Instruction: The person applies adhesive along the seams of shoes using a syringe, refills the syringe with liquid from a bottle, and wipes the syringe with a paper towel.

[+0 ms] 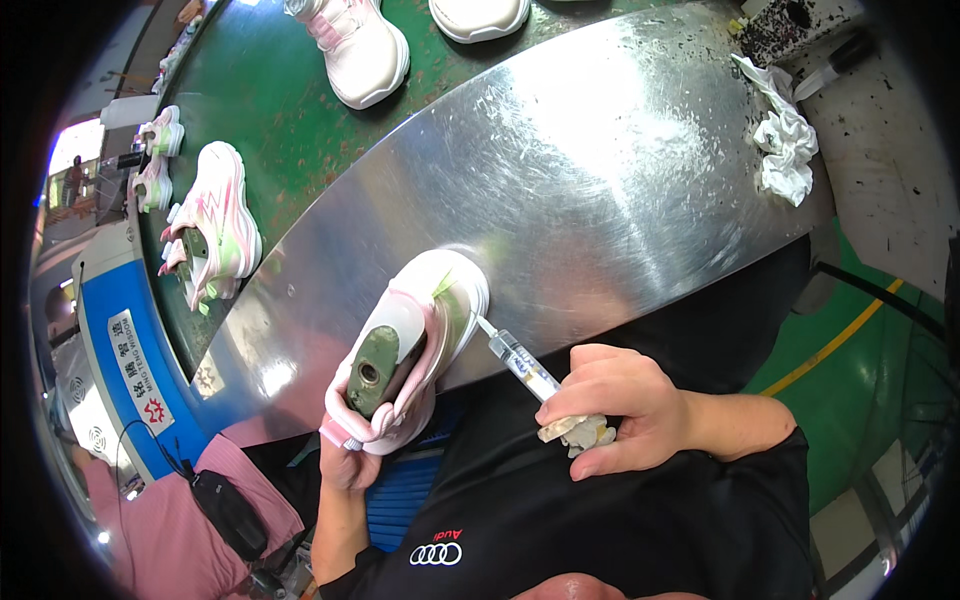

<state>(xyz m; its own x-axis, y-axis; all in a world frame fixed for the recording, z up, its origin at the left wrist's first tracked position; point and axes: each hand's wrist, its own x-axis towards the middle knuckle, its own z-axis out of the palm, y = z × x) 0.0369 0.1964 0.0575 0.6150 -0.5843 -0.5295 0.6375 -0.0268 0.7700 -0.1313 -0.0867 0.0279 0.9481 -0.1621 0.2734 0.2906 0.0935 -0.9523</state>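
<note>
My left hand [352, 466] grips a white, pink and pale green sneaker [455, 272] at its heel end, with most of the fingers hidden beneath it. A green shoe last [374, 366] with a round hole fills the sneaker's opening. In my right hand [625, 405] is a clear syringe [525, 366], its plunger end crusted with whitish, dried material. The fingers close around that end. The needle tip points at the sneaker's side, close to where the upper meets the sole; whether it touches cannot be made out.
A shiny, scratched metal ledge [560, 190] runs beneath the sneaker. Beyond it, a green conveyor surface [290, 120] carries several similar shoes, one [215, 220] at the left. Crumpled white tissue [785, 150] and a dark-handled brush or blade [835, 68] lie far right. A person in pink [170, 520] is at lower left.
</note>
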